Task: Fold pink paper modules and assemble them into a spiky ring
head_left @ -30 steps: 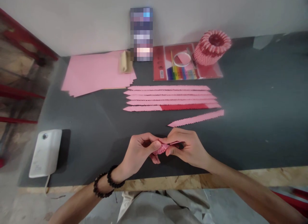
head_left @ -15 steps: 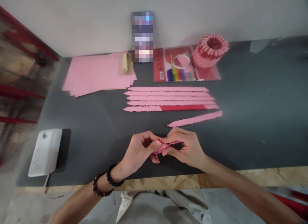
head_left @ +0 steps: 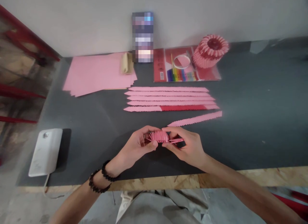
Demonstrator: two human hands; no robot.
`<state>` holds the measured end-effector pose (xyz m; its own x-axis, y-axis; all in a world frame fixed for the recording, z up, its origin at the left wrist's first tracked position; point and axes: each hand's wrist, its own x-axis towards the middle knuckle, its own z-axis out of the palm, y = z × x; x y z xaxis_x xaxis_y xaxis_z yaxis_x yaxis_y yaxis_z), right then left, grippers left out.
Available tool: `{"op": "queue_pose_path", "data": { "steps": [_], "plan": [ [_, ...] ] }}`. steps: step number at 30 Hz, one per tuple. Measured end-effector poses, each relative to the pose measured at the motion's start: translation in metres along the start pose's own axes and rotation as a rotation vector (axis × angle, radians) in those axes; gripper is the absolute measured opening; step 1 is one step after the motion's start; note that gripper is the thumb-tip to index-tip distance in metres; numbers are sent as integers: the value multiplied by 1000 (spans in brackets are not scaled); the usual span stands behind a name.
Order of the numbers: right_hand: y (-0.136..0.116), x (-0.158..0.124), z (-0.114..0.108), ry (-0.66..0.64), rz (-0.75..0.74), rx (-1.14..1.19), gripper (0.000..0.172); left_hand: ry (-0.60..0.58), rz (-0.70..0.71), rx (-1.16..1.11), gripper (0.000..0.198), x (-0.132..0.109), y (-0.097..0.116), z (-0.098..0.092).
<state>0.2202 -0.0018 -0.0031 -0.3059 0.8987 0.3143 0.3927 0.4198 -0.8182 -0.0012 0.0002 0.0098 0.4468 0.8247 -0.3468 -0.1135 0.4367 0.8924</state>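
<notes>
Between both hands is a short row of folded pink paper pieces [head_left: 159, 136], packed side by side with their edges fanned. My left hand [head_left: 141, 143] grips the row's left end, its thumb along the near side. At the right end, my right hand [head_left: 186, 143] pinches the row together with a slim folded pink piece that points right. Just beyond the hands lies a single slanting chain of pink paper pieces [head_left: 197, 118]. Farther back, several parallel pink chains [head_left: 168, 98] lie side by side; the nearest chain has a red stretch [head_left: 183, 107].
A pink-and-red folded-paper vase [head_left: 208, 55] stands on a red plastic packet [head_left: 160, 65] at the back. Left of them are pink paper sheets [head_left: 93, 71] and a phone-like screen [head_left: 142, 38] against the wall. A white corded device [head_left: 45, 151] sits at the left edge.
The folded row has turned in my hands, so its fanned edges show more fully. My left hand has shifted slightly left and its fingers have opened out around the row.
</notes>
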Motion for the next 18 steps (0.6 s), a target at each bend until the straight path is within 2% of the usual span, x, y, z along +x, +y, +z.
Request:
{"op": "queue_pose_path", "data": {
  "steps": [3, 5, 8, 12, 16, 18],
  "plan": [
    [5, 2, -5, -12, 122, 64, 30, -28, -16, -50, 42, 1, -1, -1],
    [7, 2, -6, -59, 141, 137, 30, -22, -19, -54, 41, 2, -2, -1],
    [9, 1, -5, -73, 89, 191, 32, -44, -56, -80, 45, 2, -3, -1],
    [7, 0, -2, -67, 12, 107, 30, -61, -170, -146, 42, 0, -1, 1],
    [4, 4, -2, -90, -73, 48, 32, -20, -133, -265, 36, -3, -4, 6],
    [4, 6, -2, -91, -128, 25, 33, -11, -114, -252, 37, -5, -7, 10]
  ]
}}
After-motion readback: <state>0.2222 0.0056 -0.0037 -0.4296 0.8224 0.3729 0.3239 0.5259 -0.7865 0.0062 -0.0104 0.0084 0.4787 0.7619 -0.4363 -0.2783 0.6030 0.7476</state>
